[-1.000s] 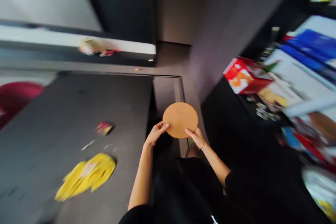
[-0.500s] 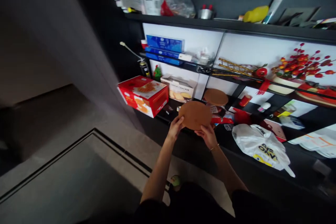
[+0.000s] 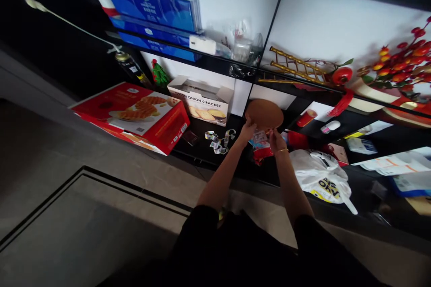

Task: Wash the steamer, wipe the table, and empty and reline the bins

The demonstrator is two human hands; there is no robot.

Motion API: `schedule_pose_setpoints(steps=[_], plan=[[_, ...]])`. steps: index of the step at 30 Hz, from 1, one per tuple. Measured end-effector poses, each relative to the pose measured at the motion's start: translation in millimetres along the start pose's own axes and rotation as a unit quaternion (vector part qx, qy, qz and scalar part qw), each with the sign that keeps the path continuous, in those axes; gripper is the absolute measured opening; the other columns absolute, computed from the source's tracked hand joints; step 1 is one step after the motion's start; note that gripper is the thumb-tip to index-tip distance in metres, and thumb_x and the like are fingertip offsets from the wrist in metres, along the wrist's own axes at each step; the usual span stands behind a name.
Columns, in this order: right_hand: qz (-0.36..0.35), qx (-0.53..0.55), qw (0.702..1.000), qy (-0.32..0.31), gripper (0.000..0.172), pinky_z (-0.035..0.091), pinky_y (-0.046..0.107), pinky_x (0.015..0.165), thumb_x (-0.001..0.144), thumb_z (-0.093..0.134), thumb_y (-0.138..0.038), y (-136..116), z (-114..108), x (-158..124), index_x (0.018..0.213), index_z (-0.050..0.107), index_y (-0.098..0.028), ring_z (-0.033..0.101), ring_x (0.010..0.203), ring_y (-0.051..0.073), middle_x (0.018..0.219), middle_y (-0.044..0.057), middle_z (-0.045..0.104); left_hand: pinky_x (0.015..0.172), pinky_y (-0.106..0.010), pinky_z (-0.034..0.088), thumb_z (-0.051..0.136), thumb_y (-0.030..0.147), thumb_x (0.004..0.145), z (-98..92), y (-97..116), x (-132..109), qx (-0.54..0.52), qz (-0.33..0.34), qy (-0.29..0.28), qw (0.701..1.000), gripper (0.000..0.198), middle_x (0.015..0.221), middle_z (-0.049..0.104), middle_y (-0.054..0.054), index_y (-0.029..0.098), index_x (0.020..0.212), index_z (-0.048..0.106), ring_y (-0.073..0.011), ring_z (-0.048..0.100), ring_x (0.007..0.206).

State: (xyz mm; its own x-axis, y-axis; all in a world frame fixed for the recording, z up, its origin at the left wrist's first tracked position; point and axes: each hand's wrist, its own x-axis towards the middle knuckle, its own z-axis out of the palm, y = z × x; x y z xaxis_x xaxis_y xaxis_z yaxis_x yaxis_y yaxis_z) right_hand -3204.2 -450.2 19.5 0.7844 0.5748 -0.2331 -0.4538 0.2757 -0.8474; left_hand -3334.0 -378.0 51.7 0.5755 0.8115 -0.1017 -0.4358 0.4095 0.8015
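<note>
A round brown cork disc (image 3: 264,114) lies flat low in the dark shelf unit, over where a second disc sat a moment ago. My left hand (image 3: 247,131) grips its left edge. My right hand (image 3: 276,140) touches its front right edge, a thin bangle on the wrist. Just under the hands lies a small red and white packet (image 3: 260,142). Both forearms reach forward from my dark sleeves.
A red waffle box (image 3: 134,114) and an open green onion cracker box (image 3: 202,101) stand left of the disc. A white plastic bag (image 3: 321,177) lies to the right. Blue boxes (image 3: 151,6), a gold ladder ornament (image 3: 296,67) and red berry decorations (image 3: 400,60) fill the upper shelves.
I turned from the dark table to the shelves, carrying the disc in both hands. It has moved forward and now rests in the lower shelf.
</note>
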Motion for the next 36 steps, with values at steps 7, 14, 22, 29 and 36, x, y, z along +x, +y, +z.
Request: schedule_pose_setpoints(steps=[7, 14, 22, 29, 36], plan=[[-0.012, -0.172, 0.984, -0.051, 0.028, 0.054, 0.023, 0.059, 0.083, 0.059, -0.047, 15.0, -36.0, -36.2, 0.077, 0.057, -0.020, 0.064, 0.065, 0.011, 0.068, -0.002, 0.063, 0.102, -0.034, 0.040, 0.065, 0.016, 0.074, -24.0, -3.7, -19.8, 0.085, -0.024, 0.071, 0.994, 0.057, 0.130, 0.061, -0.009, 0.018, 0.130, 0.056, -0.0216, 0.054, 0.119], [-0.107, -0.566, 0.812, -0.092, 0.037, 0.046, 0.045, 0.087, 0.066, 0.072, -0.040, 75.2, -108.7, -80.5, 0.094, 0.062, -0.018, 0.054, 0.110, 0.032, 0.111, 0.015, 0.063, 0.088, -0.035, 0.048, 0.059, 0.028, 0.080, -96.8, -57.0, -91.0, 0.154, -0.064, 0.159, 0.973, 0.030, 0.110, 0.069, -0.011, 0.017, 0.107, 0.067, -0.0198, 0.066, 0.096], [-0.183, -0.576, 0.750, -0.270, 0.053, 0.040, 0.048, 0.101, 0.061, 0.078, -0.041, 78.8, -118.5, -75.2, 0.108, 0.064, -0.020, 0.055, 0.111, 0.030, 0.113, 0.011, 0.064, 0.115, -0.050, 0.021, 0.074, 0.011, 0.060, -102.5, -86.3, -116.9, 0.550, 0.099, -0.077, 0.825, 0.075, 0.148, 0.043, -0.013, 0.022, 0.132, 0.054, -0.0311, 0.034, 0.139], [-0.117, -0.469, 0.819, -0.309, 0.060, 0.048, 0.041, 0.094, 0.064, 0.080, -0.040, 67.0, -120.3, -104.9, 0.120, 0.063, -0.027, 0.060, 0.104, 0.023, 0.120, 0.006, 0.064, 0.106, -0.041, 0.035, 0.075, 0.019, 0.065, -117.8, -79.0, -120.1, 0.602, 0.072, -0.184, 0.774, 0.070, 0.133, 0.056, -0.015, 0.018, 0.131, 0.054, -0.0285, 0.049, 0.124], [-0.175, -0.532, 0.749, -0.355, 0.053, 0.039, 0.050, 0.105, 0.060, 0.081, -0.036, 73.2, -114.1, -87.3, 0.111, 0.069, -0.025, 0.054, 0.113, 0.031, 0.114, 0.010, 0.064, 0.093, -0.041, 0.037, 0.067, 0.014, 0.071, -86.0, -72.1, -121.9, 0.693, 0.051, -0.157, 0.702, 0.050, 0.115, 0.064, -0.018, 0.016, 0.121, 0.062, -0.0315, 0.053, 0.108]])
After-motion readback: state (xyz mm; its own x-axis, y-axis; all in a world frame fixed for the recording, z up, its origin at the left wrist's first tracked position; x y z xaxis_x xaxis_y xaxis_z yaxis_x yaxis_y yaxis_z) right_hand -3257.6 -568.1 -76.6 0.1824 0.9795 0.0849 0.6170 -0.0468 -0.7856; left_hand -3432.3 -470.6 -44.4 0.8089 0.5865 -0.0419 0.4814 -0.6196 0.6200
